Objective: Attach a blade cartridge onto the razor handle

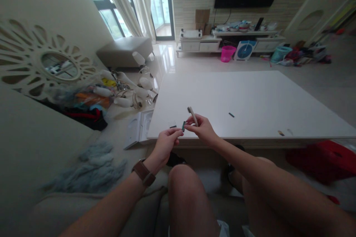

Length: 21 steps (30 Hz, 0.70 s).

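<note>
- Pinching a small dark green strip [184, 126] above the white table [250, 96], near its front edge, the person's left hand [166, 142] is holding the lower end between thumb and fingers in the head view
- The right hand [205, 128] is gripping a slim beige brush-like tool [193, 116], its dark end pointing up and away, while the fingers are touching the strip
- A small dark piece [172, 126] is lying on the table just beyond the left hand
- A dark bar [231, 115] is lying farther right, well apart from both hands
</note>
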Each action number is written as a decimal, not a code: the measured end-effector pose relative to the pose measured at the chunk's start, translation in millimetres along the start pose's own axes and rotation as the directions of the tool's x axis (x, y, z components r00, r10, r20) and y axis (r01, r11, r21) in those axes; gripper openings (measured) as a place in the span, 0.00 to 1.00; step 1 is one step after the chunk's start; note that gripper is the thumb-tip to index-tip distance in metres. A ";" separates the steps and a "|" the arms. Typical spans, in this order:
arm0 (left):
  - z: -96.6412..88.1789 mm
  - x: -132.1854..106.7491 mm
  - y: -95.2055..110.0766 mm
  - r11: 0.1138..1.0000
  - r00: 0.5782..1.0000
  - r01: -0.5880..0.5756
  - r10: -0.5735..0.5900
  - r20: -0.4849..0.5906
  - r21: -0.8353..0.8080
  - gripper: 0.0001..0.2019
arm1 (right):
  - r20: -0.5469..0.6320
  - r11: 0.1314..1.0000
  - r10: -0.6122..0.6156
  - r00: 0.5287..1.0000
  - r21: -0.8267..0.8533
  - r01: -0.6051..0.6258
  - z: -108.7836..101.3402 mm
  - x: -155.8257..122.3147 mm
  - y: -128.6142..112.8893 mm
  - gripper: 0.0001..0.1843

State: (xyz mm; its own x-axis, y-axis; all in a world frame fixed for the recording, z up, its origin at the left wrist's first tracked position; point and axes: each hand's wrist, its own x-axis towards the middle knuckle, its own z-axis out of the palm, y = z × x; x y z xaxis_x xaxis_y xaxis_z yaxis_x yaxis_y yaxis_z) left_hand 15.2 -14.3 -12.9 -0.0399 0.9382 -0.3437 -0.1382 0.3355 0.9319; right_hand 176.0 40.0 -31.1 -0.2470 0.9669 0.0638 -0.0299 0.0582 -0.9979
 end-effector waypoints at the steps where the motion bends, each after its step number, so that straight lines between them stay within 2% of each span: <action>1: 0.3 0.0 -0.3 1.000 1.000 0.000 0.000 0.008 0.010 0.14 | 0.005 1.000 0.002 1.000 -0.005 -0.002 -0.4 -0.3 0.6 0.19; 6: -0.3 0.0 -2.8 0.999 0.998 0.013 -0.015 0.065 0.037 0.13 | 0.054 1.000 0.025 0.998 -0.019 -0.024 -1.1 -1.7 2.2 0.17; 11: -0.9 -0.2 -1.5 1.000 0.999 -0.011 0.011 0.042 0.007 0.12 | 0.059 0.995 0.022 0.998 -0.094 -0.017 0.1 -2.4 -4.0 0.14; 21: 1.6 -0.7 -1.3 1.000 0.999 -0.011 0.010 0.043 0.003 0.13 | 0.072 0.994 0.038 0.997 -0.108 -0.030 -1.7 -3.7 -6.9 0.11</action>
State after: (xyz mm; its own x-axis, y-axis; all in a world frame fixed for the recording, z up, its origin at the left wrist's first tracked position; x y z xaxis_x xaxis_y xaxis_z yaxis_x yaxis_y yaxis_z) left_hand 17.0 -15.3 -13.6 0.0014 0.9445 -0.3286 -0.1349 0.3258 0.9358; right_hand 178.7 36.4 -24.5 -0.3170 0.9480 0.0271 0.0821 0.0559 -0.9951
